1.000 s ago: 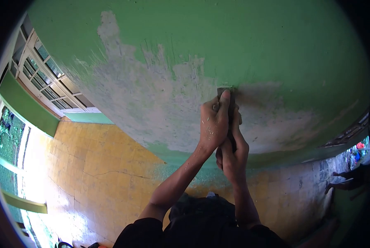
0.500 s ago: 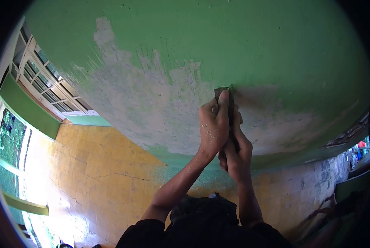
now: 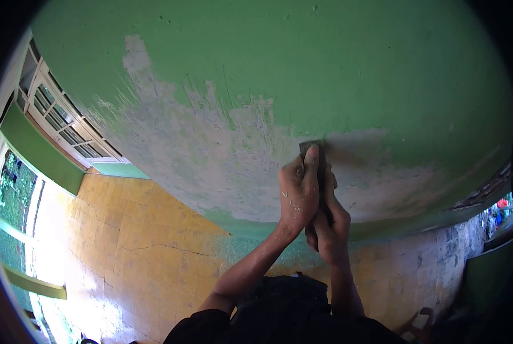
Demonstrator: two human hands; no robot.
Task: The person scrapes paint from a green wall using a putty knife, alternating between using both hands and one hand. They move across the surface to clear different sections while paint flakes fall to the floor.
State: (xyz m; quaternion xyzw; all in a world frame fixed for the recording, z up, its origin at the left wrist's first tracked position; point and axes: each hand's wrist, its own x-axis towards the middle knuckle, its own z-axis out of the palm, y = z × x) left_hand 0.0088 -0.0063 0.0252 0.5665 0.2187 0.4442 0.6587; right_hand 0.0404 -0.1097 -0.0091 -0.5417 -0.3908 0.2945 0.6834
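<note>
A green-painted wall [image 3: 348, 63] fills the upper view, with a broad pale stripped patch [image 3: 193, 149] across its middle. Both my hands hold one scraper [image 3: 309, 144], whose dark flat blade is at the patch's upper edge. My left hand [image 3: 297, 192] is closed around it near the blade, thumb pressed along the top; pale flakes stick to its back and wrist. Lower down, my right hand [image 3: 332, 226] is wrapped round the handle, which is mostly hidden by the fingers. Whether the blade touches the wall is hard to tell.
Below the wall lies a yellow tiled floor [image 3: 153, 229] with a long crack and pale dust near the wall's base. White-framed windows [image 3: 61, 117] stand at the left, beside a bright opening with green rails. A dark green object [image 3: 488, 278] is at the lower right.
Both hands and the scraper have moved a little down the wall, off the green edge onto the pale patch. The head view has tilted slightly too. The grip is unchanged.
</note>
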